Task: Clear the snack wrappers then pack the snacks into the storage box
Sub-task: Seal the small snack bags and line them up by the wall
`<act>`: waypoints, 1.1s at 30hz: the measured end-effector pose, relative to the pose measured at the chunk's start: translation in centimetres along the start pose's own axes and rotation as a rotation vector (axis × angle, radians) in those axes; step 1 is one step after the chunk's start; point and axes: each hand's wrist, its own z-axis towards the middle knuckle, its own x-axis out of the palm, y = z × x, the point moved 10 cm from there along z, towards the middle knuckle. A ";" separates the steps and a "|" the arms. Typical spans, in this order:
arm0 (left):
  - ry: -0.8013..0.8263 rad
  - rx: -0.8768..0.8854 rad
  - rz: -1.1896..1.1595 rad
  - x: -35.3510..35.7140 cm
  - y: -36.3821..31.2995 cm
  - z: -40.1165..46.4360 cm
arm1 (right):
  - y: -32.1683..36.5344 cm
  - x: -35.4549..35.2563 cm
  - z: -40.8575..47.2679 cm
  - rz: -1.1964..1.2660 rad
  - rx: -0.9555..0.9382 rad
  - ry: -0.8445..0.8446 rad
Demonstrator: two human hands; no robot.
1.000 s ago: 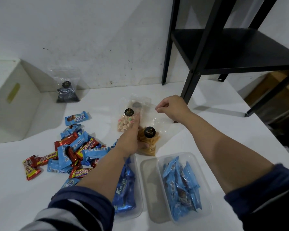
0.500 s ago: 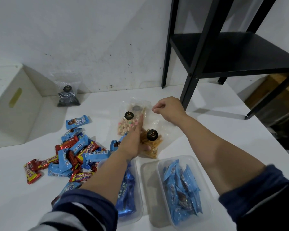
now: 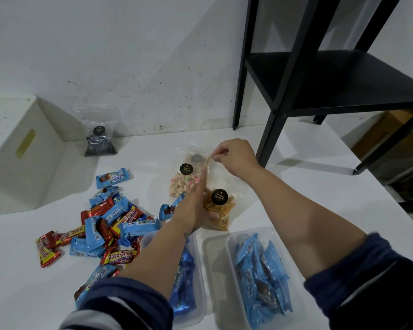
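White bench [image 3: 284, 186]: two tubs [image 3: 267, 277] part-filled, candy bars [image 3: 105, 225] still loose; left hand [image 3: 196, 208] flat on the chip bag [image 3: 218, 208], right hand [image 3: 236, 156] pinching its top.

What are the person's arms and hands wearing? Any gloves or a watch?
No gloves, no watch and no rings that I can see. The left hand and right hand are bare, and so are both forearms. The sleeves are pushed up: the left sleeve is dark navy with pale grey stripes, the right sleeve dark navy.
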 end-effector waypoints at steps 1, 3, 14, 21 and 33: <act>-0.002 -0.016 -0.019 0.0 0.3 0.0 | 0.0 0.1 0.0 0.011 -0.007 0.016; -0.006 -0.041 -0.059 -0.1 0.7 0.0 | 0.3 0.1 -0.3 0.003 -0.031 0.097; -0.025 -0.052 -0.326 -0.2 2.2 0.6 | -3.1 -2.0 -1.4 -0.302 0.116 0.052; -0.396 -0.078 -0.570 -4.4 -1.6 -0.3 | -1.7 -1.2 -3.1 -0.210 0.021 0.045; -0.413 -0.065 -0.658 -4.5 -1.9 0.7 | -2.9 -0.4 -3.8 0.032 0.090 0.039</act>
